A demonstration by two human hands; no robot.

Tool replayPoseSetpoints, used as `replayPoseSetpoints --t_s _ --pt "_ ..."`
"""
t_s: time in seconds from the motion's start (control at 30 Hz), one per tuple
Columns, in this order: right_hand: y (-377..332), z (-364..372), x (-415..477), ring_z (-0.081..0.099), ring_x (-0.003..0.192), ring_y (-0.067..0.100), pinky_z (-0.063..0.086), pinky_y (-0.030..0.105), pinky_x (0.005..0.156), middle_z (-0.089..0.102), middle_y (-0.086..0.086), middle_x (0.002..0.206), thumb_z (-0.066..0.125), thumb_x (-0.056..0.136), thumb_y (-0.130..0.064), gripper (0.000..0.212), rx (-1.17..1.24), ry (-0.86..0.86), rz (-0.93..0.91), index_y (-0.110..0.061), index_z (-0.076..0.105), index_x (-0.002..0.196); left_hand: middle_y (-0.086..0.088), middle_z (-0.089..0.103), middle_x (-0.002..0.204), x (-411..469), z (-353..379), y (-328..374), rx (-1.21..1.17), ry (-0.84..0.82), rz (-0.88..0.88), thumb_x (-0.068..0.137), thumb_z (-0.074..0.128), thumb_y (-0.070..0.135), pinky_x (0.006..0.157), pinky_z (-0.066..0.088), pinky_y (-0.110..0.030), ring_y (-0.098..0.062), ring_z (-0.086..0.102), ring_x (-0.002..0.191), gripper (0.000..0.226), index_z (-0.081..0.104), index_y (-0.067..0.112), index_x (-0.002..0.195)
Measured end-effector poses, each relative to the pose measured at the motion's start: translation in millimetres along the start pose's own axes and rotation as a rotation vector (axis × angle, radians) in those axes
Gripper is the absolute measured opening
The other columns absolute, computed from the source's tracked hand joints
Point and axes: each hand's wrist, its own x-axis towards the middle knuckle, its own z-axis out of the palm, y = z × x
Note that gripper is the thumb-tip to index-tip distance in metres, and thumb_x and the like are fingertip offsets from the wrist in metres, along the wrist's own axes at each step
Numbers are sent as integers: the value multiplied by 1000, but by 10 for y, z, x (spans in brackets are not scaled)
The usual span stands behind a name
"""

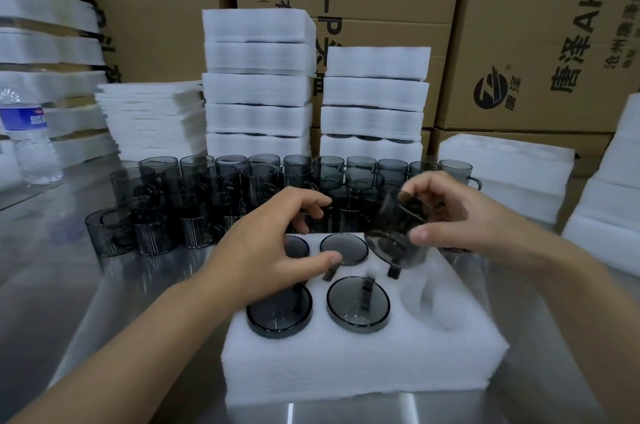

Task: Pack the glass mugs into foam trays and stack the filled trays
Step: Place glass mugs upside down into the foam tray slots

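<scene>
Loose mugs [194,195] crowd the counter [52,250] beyond the left hand [277,250]. Its fingers curl above the far-left slot of the tray [363,364], and whether it grips anything cannot be told. Four seated mugs [358,306] already fill slots under and between the hands. The right hand [460,216] grips a fifth mug [398,233], tilted over the far-right slot; the slot nearer than that hand is empty. Two stacks [258,88] of apparently filled trays rise beyond both hands. This tray looks nearly full, with many mugs left to pack.

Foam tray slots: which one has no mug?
The near-right slot; four hold mugs, and the right hand holds a tilted mug at the far-right one.
</scene>
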Motion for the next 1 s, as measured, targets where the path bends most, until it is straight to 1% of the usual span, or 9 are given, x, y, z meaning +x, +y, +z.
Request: replayPoseSetpoints --t_s 0.07,0.13,0.23,0.27,0.37,0.5,0.73,0.83,1.0 --pt "44 -152 -62 57 86 18 48 32 76 59 -3 97 76 51 -47 47 48 -173 35 -39 62 95 30 51 110 -2 8 -10 1 -3 5 69 60 62 70 46 -19 -1 56 96 49 46 52 115" --pt "108 -250 -116 56 86 14 46 29 75 61 -4 95 77 54 -38 49 101 -271 50 -35 63 100 27 52 110 1 14 -16 3 -4 18 72 58 59 70 46 -19 -4 57 96 44 47 52 114" --pt "159 -289 -129 52 93 26 40 51 80 59 9 101 79 56 -31 51 101 -358 67 -30 63 105 24 54 108 4 17 -23 4 -3 27 74 58 57 69 45 -18 -6 57 95 40 49 51 112" --pt "158 -285 -126 52 93 27 39 53 80 58 9 101 80 55 -31 52 83 -375 74 -30 64 104 23 54 106 4 17 -24 5 -2 30 74 57 56 69 45 -17 -6 58 94 39 50 50 111" --pt "152 -264 -125 55 97 27 46 48 86 56 -3 105 83 50 -34 53 3 -404 103 -37 65 100 22 55 103 2 13 -21 8 -4 38 74 58 54 69 44 -14 -6 58 92 35 53 47 109" --pt "134 -256 -154 52 111 27 44 51 97 51 -4 116 85 46 -43 57 -85 -400 124 -45 63 99 22 56 100 7 8 -16 11 -9 49 74 58 52 69 42 -11 -6 58 90 35 57 42 107" --pt "89 -244 -173 51 110 39 43 56 95 51 3 118 86 46 -49 60 -125 -422 150 -45 60 101 19 57 98 10 16 -22 17 -10 61 75 59 51 68 44 -15 -6 59 87 31 60 41 104" --pt "70 -255 -196 55 107 31 45 51 95 54 0 115 84 47 -51 57 -151 -432 175 -49 59 98 20 57 98 10 10 -19 15 -6 65 75 59 51 68 45 -15 -6 60 86 29 60 41 103" --pt "36 -233 -177 56 98 17 48 35 88 54 -8 109 79 39 -65 59 -254 -415 197 -56 54 92 18 57 97 10 7 -9 8 -3 69 75 59 50 67 44 -13 -7 60 85 29 63 37 102"
